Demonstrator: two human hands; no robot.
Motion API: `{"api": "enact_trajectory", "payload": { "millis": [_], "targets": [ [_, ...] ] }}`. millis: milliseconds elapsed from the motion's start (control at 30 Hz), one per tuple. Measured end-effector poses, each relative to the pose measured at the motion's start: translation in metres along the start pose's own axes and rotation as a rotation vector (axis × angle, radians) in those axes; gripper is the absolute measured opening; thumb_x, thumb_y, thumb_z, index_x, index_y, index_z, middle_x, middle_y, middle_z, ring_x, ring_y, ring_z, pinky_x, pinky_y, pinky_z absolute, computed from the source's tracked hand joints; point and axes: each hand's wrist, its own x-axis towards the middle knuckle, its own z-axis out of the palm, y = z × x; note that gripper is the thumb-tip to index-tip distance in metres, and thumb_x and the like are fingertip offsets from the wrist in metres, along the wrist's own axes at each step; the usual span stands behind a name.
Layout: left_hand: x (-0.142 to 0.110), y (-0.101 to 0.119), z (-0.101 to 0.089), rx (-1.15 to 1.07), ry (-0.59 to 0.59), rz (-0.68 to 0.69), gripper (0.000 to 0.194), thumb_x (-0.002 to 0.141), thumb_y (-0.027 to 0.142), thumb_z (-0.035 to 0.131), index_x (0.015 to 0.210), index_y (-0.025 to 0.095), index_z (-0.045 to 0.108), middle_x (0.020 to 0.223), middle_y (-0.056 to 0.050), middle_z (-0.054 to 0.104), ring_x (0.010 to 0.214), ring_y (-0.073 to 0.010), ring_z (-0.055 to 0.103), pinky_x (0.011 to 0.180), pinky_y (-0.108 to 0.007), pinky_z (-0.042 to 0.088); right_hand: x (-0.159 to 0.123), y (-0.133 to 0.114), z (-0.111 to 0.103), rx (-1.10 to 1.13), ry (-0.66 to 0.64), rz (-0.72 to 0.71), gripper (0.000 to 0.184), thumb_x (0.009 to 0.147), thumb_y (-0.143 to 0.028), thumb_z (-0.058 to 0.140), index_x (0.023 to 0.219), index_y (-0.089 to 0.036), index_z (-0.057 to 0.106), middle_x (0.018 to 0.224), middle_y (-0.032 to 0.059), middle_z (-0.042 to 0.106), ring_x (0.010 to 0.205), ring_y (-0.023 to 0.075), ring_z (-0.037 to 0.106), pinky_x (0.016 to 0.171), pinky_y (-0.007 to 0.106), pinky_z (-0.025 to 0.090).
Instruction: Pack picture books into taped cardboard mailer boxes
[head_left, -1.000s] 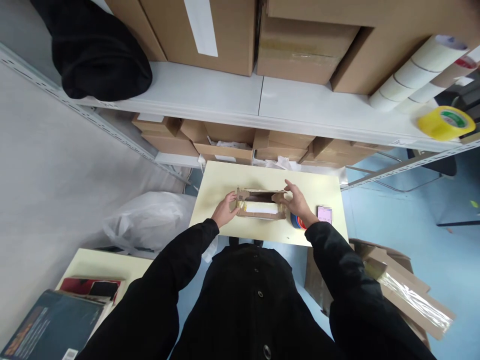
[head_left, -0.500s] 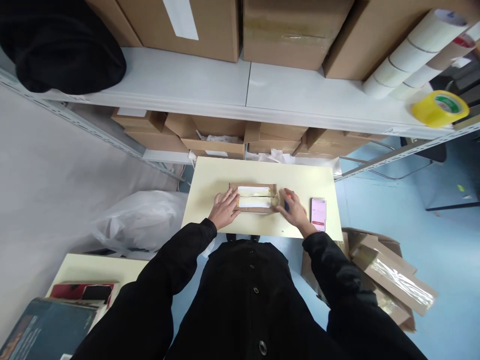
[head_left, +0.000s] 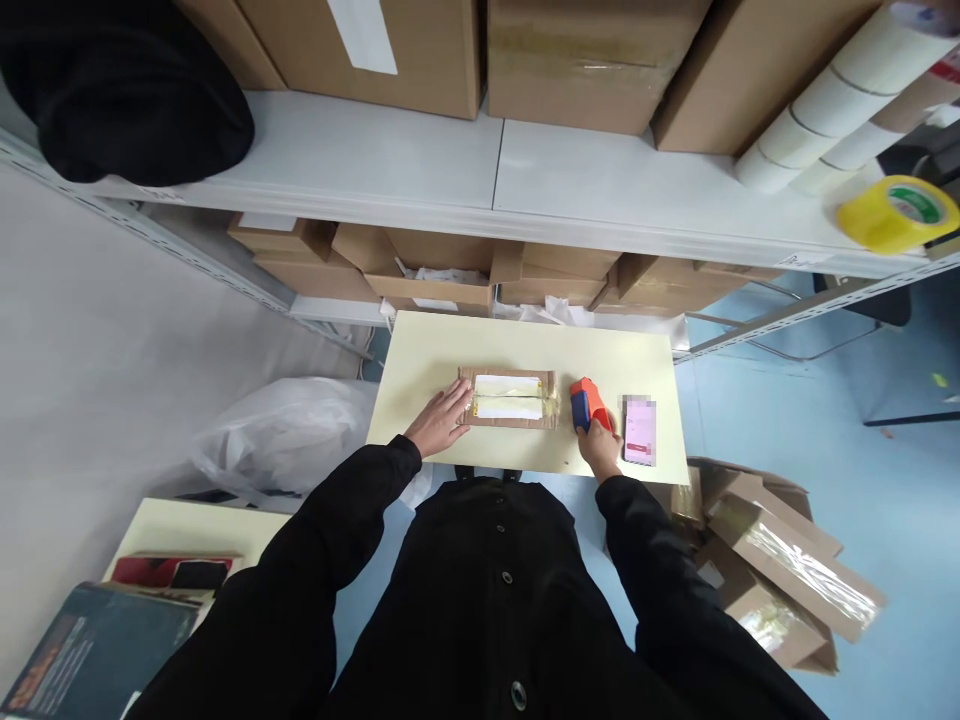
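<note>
A flat cardboard parcel [head_left: 513,422] with white labels and clear tape lies on the pale yellow table [head_left: 420,340]. Against its left end rests my left hand [head_left: 441,418], fingers stretched out flat. To the right of the parcel, my right hand [head_left: 600,447] is closed around the lower end of an orange and blue tape dispenser [head_left: 588,402]. The dispenser is apart from the parcel. Just right of that hand lies a phone [head_left: 639,432] with its screen lit.
A grey shelf [head_left: 390,150] with cardboard boxes [head_left: 592,70] spans the far side. Tape rolls, one of them yellow [head_left: 898,214], stand at its right. Cardboard packages [head_left: 795,560] are piled low on the right. A white plastic bag [head_left: 285,430] and books [head_left: 97,640] are on the left.
My right hand has moved from the parcel's right end and now grips the tape dispenser, which shows more fully. My left hand has slid slightly left on the parcel.
</note>
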Motion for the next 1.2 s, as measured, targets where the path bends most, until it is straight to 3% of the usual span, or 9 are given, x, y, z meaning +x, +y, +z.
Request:
{"api": "enact_trajectory", "payload": {
  "millis": [100,200,367,467,567,767,900,1033,1200],
  "targets": [
    [-0.002,-0.002,0.003,-0.048,0.026,0.004,0.061,0.089,0.033,0.049,0.144,0.014,0.03,0.154,-0.018,0.026,0.143,-0.0297,0.02,0.111,-0.046,0.029,0.002,0.011,-0.029,0.205,0.145,-0.046,0.04,0.086,-0.044,0.041,0.104,-0.013,0.057,0.088,0.0161,0.066,0.082,0.0304,0.063,0.075,0.043,0.045],
    [-0.003,-0.005,0.008,-0.109,0.062,0.031,0.063,0.088,0.031,0.051,0.144,0.013,0.03,0.154,-0.019,0.025,0.144,-0.0295,0.019,0.113,-0.045,0.028,0.0,0.006,-0.075,0.499,0.28,-0.228,0.038,0.081,-0.054,0.048,0.088,-0.017,0.057,0.07,0.0066,0.06,0.064,0.0228,0.055,0.058,0.033,0.043],
    [-0.003,-0.005,0.013,-0.215,0.123,0.039,0.066,0.086,0.029,0.054,0.144,0.012,0.027,0.153,-0.02,0.025,0.143,-0.0295,0.02,0.113,-0.045,0.028,-0.003,-0.062,-0.127,0.755,0.133,-0.511,0.052,0.077,-0.065,0.053,0.053,-0.021,0.04,0.048,-0.003,0.035,0.047,0.0099,0.032,0.044,0.024,0.026],
    [-0.001,-0.004,0.011,-0.246,0.119,0.027,0.069,0.084,0.026,0.056,0.144,0.013,0.026,0.153,-0.019,0.026,0.143,-0.0298,0.02,0.113,-0.045,0.029,0.002,-0.108,-0.123,0.735,-0.113,-0.615,0.059,0.073,-0.07,0.054,0.048,-0.02,0.036,0.046,-0.0043,0.029,0.045,0.0077,0.027,0.042,0.024,0.022],
    [0.0,-0.002,0.008,-0.282,0.109,0.01,0.07,0.081,0.024,0.058,0.143,0.014,0.027,0.152,-0.018,0.029,0.142,-0.0314,0.023,0.111,-0.047,0.031,0.012,-0.13,-0.109,0.684,-0.263,-0.625,0.06,0.071,-0.072,0.056,0.047,-0.02,0.038,0.046,-0.005,0.029,0.045,0.007,0.026,0.042,0.024,0.021],
    [-0.011,0.001,-0.001,-0.512,0.243,-0.113,0.077,0.077,0.027,0.063,0.144,0.014,0.028,0.152,-0.018,0.03,0.139,-0.0309,0.032,0.111,-0.044,0.034,0.028,-0.128,-0.092,0.589,-0.303,-0.581,0.059,0.07,-0.07,0.058,0.046,-0.019,0.041,0.045,-0.0054,0.03,0.045,0.0071,0.027,0.041,0.024,0.022],
    [-0.002,0.008,-0.008,-0.92,0.379,-0.365,0.047,0.084,0.036,0.057,0.126,0.014,0.051,0.133,-0.017,0.053,0.116,-0.0277,0.057,0.093,-0.04,0.05,0.03,-0.125,-0.09,0.595,-0.297,-0.587,0.059,0.07,-0.07,0.058,0.045,-0.019,0.038,0.044,-0.0056,0.03,0.044,0.0068,0.026,0.041,0.024,0.022],
    [0.028,0.014,-0.015,-1.492,0.227,-0.579,0.04,0.084,0.048,0.059,0.107,0.015,0.059,0.108,-0.012,0.066,0.085,-0.0181,0.067,0.077,-0.032,0.054,0.03,-0.123,-0.087,0.614,-0.299,-0.588,0.059,0.069,-0.069,0.06,0.045,-0.02,0.037,0.044,-0.0059,0.028,0.044,0.0067,0.025,0.041,0.024,0.02],
    [0.051,0.016,-0.016,-1.83,0.058,-0.686,0.029,0.079,0.041,0.069,0.09,0.016,0.062,0.089,-0.007,0.068,0.07,-0.0114,0.065,0.068,-0.025,0.052,0.03,-0.119,-0.084,0.655,-0.314,-0.569,0.059,0.066,-0.068,0.064,0.045,-0.02,0.036,0.043,-0.0061,0.028,0.043,0.0063,0.024,0.04,0.024,0.019]
  ]
}}
